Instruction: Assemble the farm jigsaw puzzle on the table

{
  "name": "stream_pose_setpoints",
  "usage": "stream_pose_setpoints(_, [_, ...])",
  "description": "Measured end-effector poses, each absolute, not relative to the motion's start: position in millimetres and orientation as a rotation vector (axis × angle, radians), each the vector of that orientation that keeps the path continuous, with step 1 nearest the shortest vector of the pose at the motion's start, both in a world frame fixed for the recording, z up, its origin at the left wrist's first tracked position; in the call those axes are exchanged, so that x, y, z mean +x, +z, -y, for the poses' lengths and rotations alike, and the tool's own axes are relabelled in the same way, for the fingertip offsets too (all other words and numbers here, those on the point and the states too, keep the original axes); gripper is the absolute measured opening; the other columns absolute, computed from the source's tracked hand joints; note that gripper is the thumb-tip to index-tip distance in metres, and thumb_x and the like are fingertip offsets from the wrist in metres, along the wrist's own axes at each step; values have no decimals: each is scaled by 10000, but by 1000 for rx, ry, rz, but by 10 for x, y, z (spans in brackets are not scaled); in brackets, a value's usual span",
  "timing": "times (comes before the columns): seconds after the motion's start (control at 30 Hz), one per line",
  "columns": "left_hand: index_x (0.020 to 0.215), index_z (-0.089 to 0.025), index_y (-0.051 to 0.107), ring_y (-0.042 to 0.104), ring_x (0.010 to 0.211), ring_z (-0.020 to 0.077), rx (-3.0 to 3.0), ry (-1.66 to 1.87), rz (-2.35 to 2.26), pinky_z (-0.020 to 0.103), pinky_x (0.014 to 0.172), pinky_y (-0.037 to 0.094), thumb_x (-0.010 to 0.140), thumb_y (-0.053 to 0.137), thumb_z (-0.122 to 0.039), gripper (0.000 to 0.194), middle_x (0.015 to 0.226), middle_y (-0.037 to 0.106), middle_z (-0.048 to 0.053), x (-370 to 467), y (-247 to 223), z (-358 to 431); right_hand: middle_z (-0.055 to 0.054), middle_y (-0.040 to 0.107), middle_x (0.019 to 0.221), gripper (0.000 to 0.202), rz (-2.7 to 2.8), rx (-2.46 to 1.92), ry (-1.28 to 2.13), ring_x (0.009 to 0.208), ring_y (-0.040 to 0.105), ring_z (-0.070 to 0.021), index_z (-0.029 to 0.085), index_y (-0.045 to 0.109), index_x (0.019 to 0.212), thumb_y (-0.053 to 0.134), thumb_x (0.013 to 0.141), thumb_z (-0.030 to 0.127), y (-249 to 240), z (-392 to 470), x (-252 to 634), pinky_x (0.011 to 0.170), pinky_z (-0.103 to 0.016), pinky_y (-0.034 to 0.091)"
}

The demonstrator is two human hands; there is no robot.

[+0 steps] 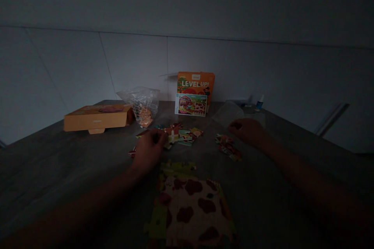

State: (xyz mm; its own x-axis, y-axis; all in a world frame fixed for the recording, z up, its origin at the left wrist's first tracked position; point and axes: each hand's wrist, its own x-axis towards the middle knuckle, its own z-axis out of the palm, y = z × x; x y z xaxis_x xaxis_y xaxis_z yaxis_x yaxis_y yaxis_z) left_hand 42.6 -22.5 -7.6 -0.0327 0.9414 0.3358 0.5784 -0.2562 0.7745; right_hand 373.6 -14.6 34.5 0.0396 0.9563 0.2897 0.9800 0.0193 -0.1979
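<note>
My left hand (150, 148) is over the left pile of jigsaw puzzle pieces (188, 136), its fingers closed on a puzzle piece (172, 136) with a white mark. My right hand (247, 130) hovers just behind the smaller pile of puzzle pieces (228, 148), its fingers curled together; whatever they may hold cannot be made out. Nearest me lies a partly joined puzzle (189, 208) showing a white cow with brown patches on green. Its lower edge runs out of view, and the whole scene is dim.
An orange box (97, 120) lies at the left, beside a clear plastic bag (143, 105) with pieces inside. At the back an orange "LEVEL UP!" box (195, 81) stands behind a farm picture card (191, 105). Clear plastic (229, 112) and a small bottle (260, 103) are at the right.
</note>
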Motion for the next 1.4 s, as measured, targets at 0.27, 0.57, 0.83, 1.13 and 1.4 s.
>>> stream_pose_setpoints(0.27, [958,-219,726,604,1064,347,2014,792,-2034,516,912,390,909,523,-384,266,1102,702,110,426,-27,236,-94,733,852,373,2306,-2113,305,756,672,-245,177,711,807,742,669,523,320,282,3678,563,-275,407])
stream_pose_setpoints(0.57, [1239,-194,621,499,1137,396,2260,858,-2040,560,890,442,893,556,-349,384,1205,595,167,434,-100,268,-1,555,596,242,2238,-1946,322,577,514,-149,183,552,595,676,678,373,327,216,3746,526,-262,291])
stream_pose_setpoints(0.83, [1248,-196,589,574,1119,277,2375,1130,-1233,436,970,463,899,562,-375,393,1198,651,95,502,-103,376,17,466,579,428,1843,-1493,735,527,413,-109,181,522,645,577,755,591,228,349,3307,493,-240,299])
stream_pose_setpoints(1.13, [1152,-188,637,653,1020,241,2069,965,-1072,352,854,511,881,551,-351,329,1106,704,76,572,-53,467,-18,573,663,347,1887,-1378,657,612,500,-142,165,593,702,498,838,470,57,540,2890,551,-254,357])
stream_pose_setpoints(1.4, [883,-157,611,600,675,167,1786,1078,-1171,265,593,448,842,562,-410,262,749,660,24,576,-76,360,-70,705,840,293,1985,-1599,323,748,625,-193,146,692,898,521,874,383,19,345,3130,647,-279,411])
